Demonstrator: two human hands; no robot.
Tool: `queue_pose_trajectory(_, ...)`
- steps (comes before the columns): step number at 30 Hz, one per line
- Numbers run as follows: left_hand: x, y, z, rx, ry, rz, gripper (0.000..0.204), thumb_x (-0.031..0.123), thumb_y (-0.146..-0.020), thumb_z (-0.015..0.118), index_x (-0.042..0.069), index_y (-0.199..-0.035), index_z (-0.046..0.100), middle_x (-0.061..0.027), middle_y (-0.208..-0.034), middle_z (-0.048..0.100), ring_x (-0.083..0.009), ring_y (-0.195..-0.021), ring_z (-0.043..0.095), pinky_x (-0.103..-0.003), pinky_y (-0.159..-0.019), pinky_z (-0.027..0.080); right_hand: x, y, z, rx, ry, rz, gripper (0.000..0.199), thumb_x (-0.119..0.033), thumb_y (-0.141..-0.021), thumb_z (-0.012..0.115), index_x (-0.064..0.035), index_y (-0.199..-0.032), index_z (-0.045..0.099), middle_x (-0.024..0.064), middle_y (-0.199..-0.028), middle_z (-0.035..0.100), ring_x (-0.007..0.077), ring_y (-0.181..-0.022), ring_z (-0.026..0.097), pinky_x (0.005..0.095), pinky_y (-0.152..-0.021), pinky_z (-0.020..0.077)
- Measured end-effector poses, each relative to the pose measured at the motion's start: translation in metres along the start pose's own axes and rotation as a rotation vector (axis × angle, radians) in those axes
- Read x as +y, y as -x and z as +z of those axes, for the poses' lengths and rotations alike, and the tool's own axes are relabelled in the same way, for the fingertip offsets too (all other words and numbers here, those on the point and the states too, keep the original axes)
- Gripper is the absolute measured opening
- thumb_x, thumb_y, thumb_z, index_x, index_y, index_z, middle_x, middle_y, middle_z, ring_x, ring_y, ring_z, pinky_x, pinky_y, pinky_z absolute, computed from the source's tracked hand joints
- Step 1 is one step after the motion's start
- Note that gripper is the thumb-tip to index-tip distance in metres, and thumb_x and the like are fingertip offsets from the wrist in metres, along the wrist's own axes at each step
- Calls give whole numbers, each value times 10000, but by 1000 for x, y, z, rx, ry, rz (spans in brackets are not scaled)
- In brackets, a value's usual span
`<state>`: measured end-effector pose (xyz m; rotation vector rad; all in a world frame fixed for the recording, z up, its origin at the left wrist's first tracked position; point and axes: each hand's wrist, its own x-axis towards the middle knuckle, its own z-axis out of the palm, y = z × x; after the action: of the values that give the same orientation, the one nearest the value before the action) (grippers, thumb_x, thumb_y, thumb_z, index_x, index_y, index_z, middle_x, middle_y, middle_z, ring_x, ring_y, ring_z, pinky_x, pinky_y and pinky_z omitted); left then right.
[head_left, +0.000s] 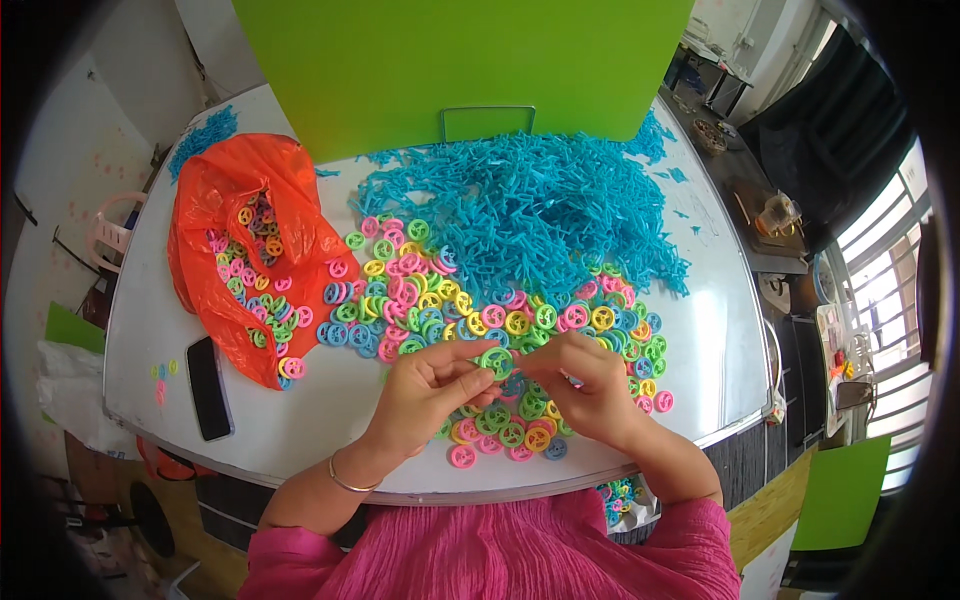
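My left hand [425, 392] pinches a small green plastic wheel [495, 362] with spokes between thumb and fingers, just above the near part of the table. Close against the wheel's right side, my right hand [588, 385] has its thumb and fingers pressed together; whatever they grip is hidden. Beneath and around both hands spreads a loose heap of small plastic wheels [402, 292] in pink, green, yellow and blue. Behind it, touching its far edge, rises a large pile of thin blue plastic pieces [570, 205].
A red-orange plastic bag [200, 255] lies at the left, spilling more wheels. Nearer me rests a dark phone [209, 388]. A bright green panel [460, 65] stands upright at the back of the white table [290, 430]. Another small blue pile [205, 138] sits at the far left.
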<state>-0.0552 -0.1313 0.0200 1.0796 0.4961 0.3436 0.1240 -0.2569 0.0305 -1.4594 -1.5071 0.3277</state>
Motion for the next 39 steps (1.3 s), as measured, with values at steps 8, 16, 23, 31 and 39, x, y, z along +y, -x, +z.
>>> queue_pose_trajectory(8, 1, 1, 0, 15, -59, -18, 359, 11, -907, 621, 10, -1263, 576, -97, -933, 692, -128, -798, 673, -249, -734, 571, 4, 1, 6, 28, 172, -119, 218, 99, -748, 697, -17, -931, 673, 102, -822, 656, 213, -730, 648, 291, -610, 503)
queue_pose_trajectory(16, -12, 5, 9, 79, -201, 138, 345, 31, -916, 625, -15, -1254, 576, -94, -928, 693, -108, -806, 664, -225, -723, 559, -1, 7, 15, 75, 235, -71, 247, 81, -735, 717, -21, -957, 678, 99, -812, 655, 215, -667, 642, 280, -536, 490)
queue_pose_trajectory(23, -7, -1, -3, -17, 269, -125, 330, 37, -928, 605, -14, -1251, 571, -86, -989, 681, -129, -874, 672, -237, -778, 564, 0, 1, 9, 2, -56, 56, 222, 78, -784, 677, -14, -985, 678, 108, -847, 655, 210, -754, 650, 291, -623, 507)
queue_pose_trajectory(31, -6, 1, -2, -67, 252, -124, 323, 32, -932, 594, 6, -1253, 578, -84, -1015, 675, -135, -889, 670, -247, -839, 555, -2, -1, 3, -48, -50, 66, 223, 121, -793, 633, -16, -960, 688, 109, -879, 651, 194, -770, 639, 293, -632, 502)
queue_pose_trajectory(39, -1, 4, 5, -55, 151, -80, 320, 9, -928, 577, 2, -1248, 579, -82, -997, 680, -146, -853, 685, -241, -768, 568, 2, 1, -2, -74, -189, 38, 210, 144, -802, 594, 4, -936, 673, 131, -901, 656, 235, -803, 647, 298, -681, 517)
